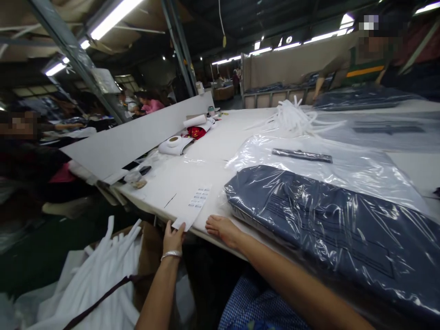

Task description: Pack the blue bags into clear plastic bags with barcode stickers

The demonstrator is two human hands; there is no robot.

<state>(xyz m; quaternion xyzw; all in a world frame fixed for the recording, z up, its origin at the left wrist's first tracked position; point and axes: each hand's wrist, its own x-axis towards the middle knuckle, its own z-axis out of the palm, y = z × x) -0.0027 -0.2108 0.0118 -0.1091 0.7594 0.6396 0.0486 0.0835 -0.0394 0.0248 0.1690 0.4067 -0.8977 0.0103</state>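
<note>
Step in hand looks like handling the label sheet [196, 205]. Left hand [173, 239] grip pinches its near end at the bench [204, 167] edge; right hand [224, 230], at the sheet's 4 o'clock, rests loose, nothing visibly held. Long axis 7-to-1, far end toward 1. Next move probably calls for a steady pinch.

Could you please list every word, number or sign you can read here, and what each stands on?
No text can be read.
Label sheet at the left hand: rows of small print, too small to read.
Bag around the dark item: dark lines that may be print, too blurred to read.
</note>
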